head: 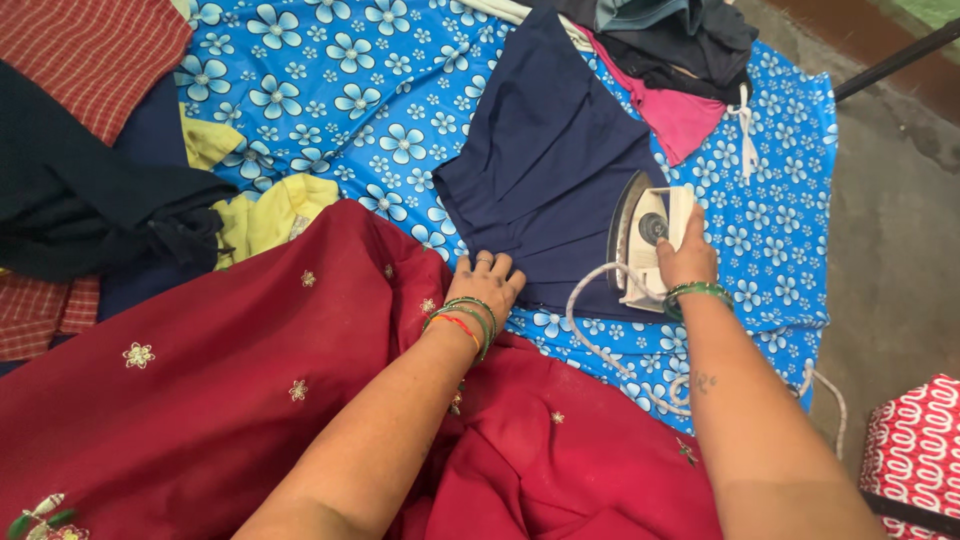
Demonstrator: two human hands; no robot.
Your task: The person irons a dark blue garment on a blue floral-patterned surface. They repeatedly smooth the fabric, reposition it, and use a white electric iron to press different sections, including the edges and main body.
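Observation:
My right hand (688, 256) grips the handle of a white electric iron (642, 240), which rests on the right edge of a navy blue pleated garment (545, 165). That garment lies spread on a blue sheet with white flowers (350, 90). Flat on the navy garment's lower edge lies my left hand (487, 280), fingers together, holding the cloth down. Both wrists carry green bangles. A dark red embroidered cloth (250, 390) covers the near part of the surface under my left forearm. The iron's white cord (600, 345) loops across the sheet.
At the left lie a black garment (80, 200), a yellow one (270, 215) and red checked cloth (90, 50). A pile of dark and pink clothes (670, 50) sits at the top. Grey floor (890, 230) runs along the right, with a red-and-white patterned item (915, 450) at the corner.

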